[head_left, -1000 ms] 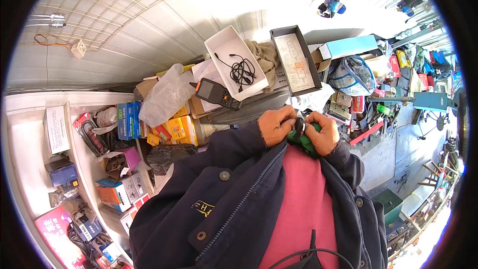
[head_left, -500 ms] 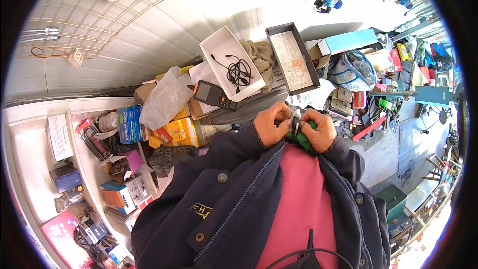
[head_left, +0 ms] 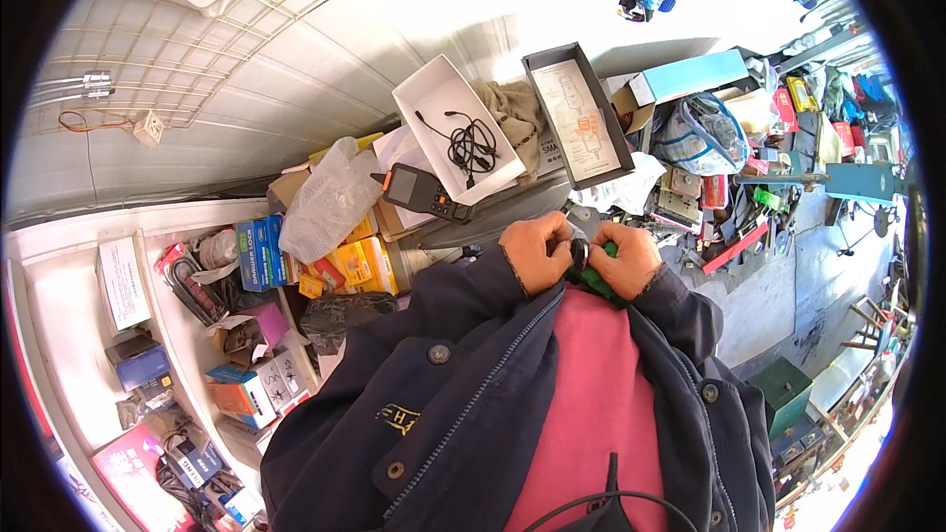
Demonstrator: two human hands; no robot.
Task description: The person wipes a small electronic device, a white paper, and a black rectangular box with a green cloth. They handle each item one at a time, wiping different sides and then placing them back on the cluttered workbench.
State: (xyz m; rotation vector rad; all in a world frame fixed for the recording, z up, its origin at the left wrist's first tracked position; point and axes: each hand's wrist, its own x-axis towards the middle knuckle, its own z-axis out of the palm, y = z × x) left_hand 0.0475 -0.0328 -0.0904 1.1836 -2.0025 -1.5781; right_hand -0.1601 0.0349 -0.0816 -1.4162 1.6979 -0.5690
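Note:
Close in front of my chest, my two hands are drawn together with bent fingers. My left hand (head_left: 535, 253) pinches at a small black and silver piece (head_left: 580, 252) that sits between the hands. What it grips there is mostly hidden by the fingers. Something green (head_left: 595, 282) shows beneath and between the thumbs, with my right hand (head_left: 632, 260) closed on it. Its kind cannot be made out. Ahead of my hands is a bench, where a black handheld device (head_left: 426, 191) with a screen and keys lies beside a white box (head_left: 458, 128).
Black cable (head_left: 473, 146) lies coiled in the white box. A dark open box (head_left: 578, 116) with a printed sheet stands to its right. White shelves (head_left: 148, 266) with packages fill the left. Tools and parts clutter the right, near a teal clamp-like machine (head_left: 859, 182).
My hands have stayed together at nearly the same place. The fingers have shifted slightly, and less of the green thing shows below them. The view has tilted a little.

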